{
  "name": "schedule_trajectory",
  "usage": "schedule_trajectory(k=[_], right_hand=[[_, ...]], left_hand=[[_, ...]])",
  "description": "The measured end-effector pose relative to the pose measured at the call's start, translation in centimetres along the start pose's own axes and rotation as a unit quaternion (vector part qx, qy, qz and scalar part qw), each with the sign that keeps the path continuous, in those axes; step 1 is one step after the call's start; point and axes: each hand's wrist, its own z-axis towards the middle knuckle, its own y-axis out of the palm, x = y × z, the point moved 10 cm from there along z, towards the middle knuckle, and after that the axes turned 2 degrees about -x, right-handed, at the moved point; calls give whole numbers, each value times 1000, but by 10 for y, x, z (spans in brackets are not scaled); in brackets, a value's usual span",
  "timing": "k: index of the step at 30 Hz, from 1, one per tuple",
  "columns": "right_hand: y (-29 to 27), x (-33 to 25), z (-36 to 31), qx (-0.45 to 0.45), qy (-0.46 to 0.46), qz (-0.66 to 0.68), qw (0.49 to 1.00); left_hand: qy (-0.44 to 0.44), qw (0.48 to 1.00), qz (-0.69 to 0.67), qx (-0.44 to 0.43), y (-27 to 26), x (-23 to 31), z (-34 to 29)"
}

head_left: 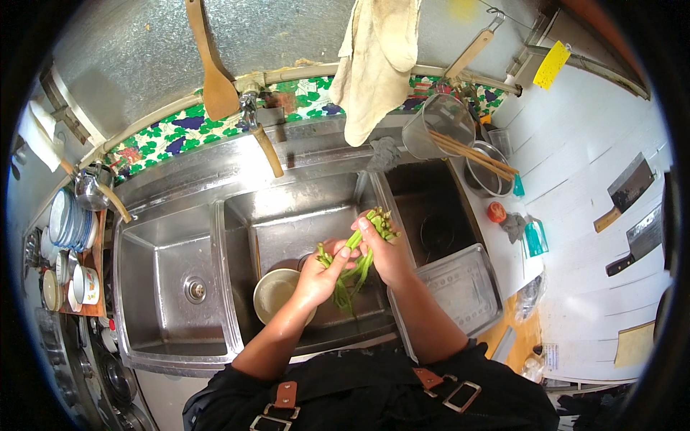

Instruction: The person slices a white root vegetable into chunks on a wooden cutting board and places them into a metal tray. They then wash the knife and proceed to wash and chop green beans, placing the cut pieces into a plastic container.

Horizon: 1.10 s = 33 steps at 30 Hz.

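Note:
Over the middle basin of the steel sink [228, 287], both my hands grip a bunch of long, thin green beans [350, 281]. My left hand [325, 276] is closed around the lower left part, with bean ends sticking out beside its fingers. My right hand [382, 253] is closed on the upper part, its thumb pressed along the pods, and brownish ends poke out above. Several pods hang down between the hands. Below my left forearm, a pale round bowl [273, 293] stands in the basin, partly hidden by that arm.
A clear plastic tray [456, 291] lies right of the basin, by my right forearm. Beyond it are a dark basin [431, 215], a pot [490, 169] with chopsticks and a tomato [496, 211]. A tap [267, 151] reaches over the sink. Two cleavers [627, 192] are at the right.

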Motion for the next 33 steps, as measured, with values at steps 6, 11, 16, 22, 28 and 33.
schedule_trajectory(k=[6,11,16,22,28,33], right_hand=[[-7,-15,8,-12,-60,34,998],[23,-7,-2,-92,37,-65,993],[30,1,-8,-144,73,-53,985],[30,1,-8,-171,70,-101,978],[9,-11,1,-48,-17,-31,998],[-3,-10,2,-48,-19,58,997]], left_hand=[[-76,996,-24,34,-19,-13,0],[-222,962,-107,-118,8,-19,-13],[-259,942,-100,-190,17,-23,-22],[-304,927,-90,-201,25,-28,-29],[-3,995,102,-16,7,10,-8],[72,959,176,211,-46,41,-14]])
